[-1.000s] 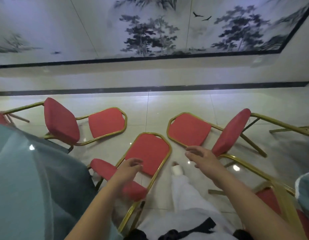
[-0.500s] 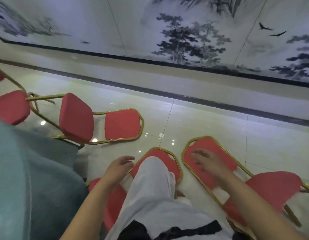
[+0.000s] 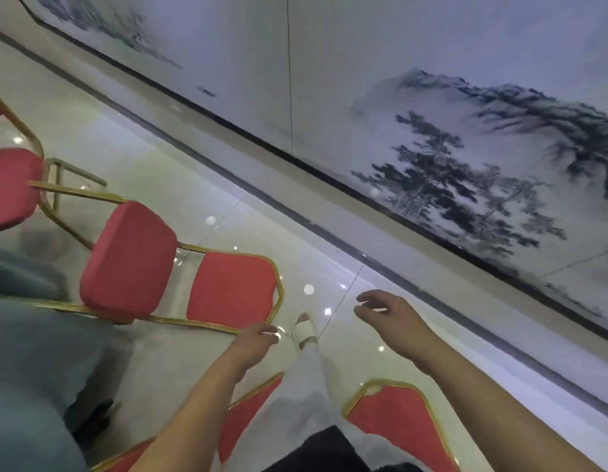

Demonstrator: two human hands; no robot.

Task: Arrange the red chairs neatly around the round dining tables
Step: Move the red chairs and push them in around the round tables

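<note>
Several red chairs with gold frames stand or lie on the pale tiled floor. One red chair (image 3: 180,270) is at centre left, its padded seat and back facing me. Another red chair (image 3: 13,185) shows at the left edge. Two red chair backs sit low in the frame, one (image 3: 241,420) under my left arm and one (image 3: 398,424) under my right arm. My left hand (image 3: 251,345) hangs with loosely curled fingers and holds nothing. My right hand (image 3: 387,315) is spread, palm down, above the floor and touches nothing. A grey-green tablecloth (image 3: 30,369) fills the lower left.
A long wall with an ink landscape mural (image 3: 466,172) and a dark baseboard runs diagonally across the view. My leg in white trousers and my sandalled foot (image 3: 306,332) step between the two low chair backs. Open tiled floor (image 3: 200,185) lies between chairs and wall.
My view has swung left and forward. The two chair backs slid down toward the bottom edge. My right hand is off the chair back it was over and now hovers over bare floor.
</note>
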